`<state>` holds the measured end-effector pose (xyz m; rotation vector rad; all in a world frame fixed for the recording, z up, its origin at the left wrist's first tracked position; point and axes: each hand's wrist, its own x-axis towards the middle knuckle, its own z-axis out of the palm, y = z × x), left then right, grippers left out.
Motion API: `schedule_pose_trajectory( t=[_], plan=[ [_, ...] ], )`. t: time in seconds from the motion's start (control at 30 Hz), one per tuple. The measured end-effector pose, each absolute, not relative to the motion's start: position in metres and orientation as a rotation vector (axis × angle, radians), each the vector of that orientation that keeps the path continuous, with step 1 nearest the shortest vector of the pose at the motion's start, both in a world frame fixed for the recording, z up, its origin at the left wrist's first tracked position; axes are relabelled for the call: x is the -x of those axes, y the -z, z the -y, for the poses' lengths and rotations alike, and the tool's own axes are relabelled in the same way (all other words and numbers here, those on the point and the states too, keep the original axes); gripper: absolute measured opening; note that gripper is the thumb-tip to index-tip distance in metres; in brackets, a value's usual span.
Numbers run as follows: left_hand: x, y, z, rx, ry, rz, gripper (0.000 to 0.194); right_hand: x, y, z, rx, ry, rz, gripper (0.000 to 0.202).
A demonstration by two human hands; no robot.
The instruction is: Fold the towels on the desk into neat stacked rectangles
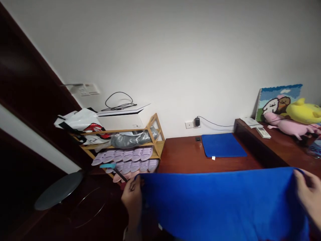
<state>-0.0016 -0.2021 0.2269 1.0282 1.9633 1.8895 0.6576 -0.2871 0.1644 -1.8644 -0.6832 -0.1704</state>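
A wide blue cloth (220, 204) is stretched between my two hands, its top edge running nearly level. My left hand (132, 194) pinches the upper left corner. At the upper right corner my right hand (308, 195) has its fingers closed on the fabric. The lower part of the cloth hangs down out of the frame. Beyond it, a folded blue cloth (223, 145) lies flat on the reddish-brown tabletop (180, 155), a small white tag at its near edge.
A wooden shoe rack (160, 145) with lilac clogs (127, 154), a white box (122, 121) and bags stands left. A grey round stool (59, 190) is at lower left. On the raised right surface are a remote (263, 133) and plush toys (288, 125). A charger (197, 122) is plugged into the wall.
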Motion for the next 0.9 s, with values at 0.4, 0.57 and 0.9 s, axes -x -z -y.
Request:
schedule_pose_trajectory(
  t=[0.4, 0.57, 0.9],
  plan=[
    [-0.052, -0.086, 0.035, -1.630, -1.151, -2.003, 0.037, -0.625, -0.063, 0.100, 2.272, -0.004, 1.219, 0.056],
    [-0.050, -0.032, 0.059, -2.215, -0.806, -1.946, 0.049, -0.590, 0.000, 0.131, 2.142, 0.121, 1.681, 0.063],
    [-0.019, 0.006, 0.142, -2.569, -0.358, -2.247, 0.055, -0.604, 0.033, 0.170, 2.213, 0.016, 1.920, 0.071]
  ],
)
